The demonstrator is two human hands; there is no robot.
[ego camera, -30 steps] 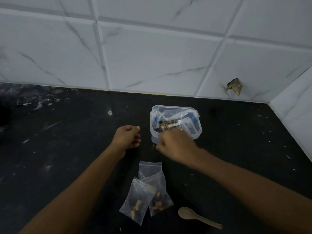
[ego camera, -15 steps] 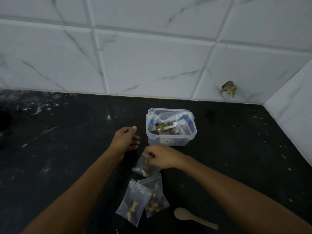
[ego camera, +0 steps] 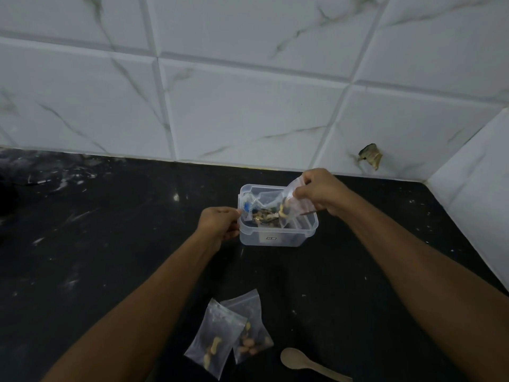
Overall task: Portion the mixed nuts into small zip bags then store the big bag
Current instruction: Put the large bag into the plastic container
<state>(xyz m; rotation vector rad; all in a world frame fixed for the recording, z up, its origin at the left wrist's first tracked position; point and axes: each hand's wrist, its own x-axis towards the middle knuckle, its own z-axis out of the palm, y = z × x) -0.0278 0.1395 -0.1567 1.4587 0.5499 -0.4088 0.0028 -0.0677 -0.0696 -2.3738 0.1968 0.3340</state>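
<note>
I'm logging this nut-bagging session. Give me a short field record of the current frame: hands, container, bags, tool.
left hand: grips the left rim of the clear plastic tub
right hand: pinches a small clear zip bag of nuts over the tub
tub contents: mixed nuts and crumpled clear plastic
counter: two small filled zip bags, overlapping, near edge
tool: pale wooden spoon, right of those bags
surface: black stone countertop

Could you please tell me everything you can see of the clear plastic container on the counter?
The clear plastic container is a small, lidless, rounded-corner tub standing upright on the black counter near the tiled wall. A small label shows on its front. Inside lie nuts and crumpled clear bags. The left hand holds its left rim.
</note>
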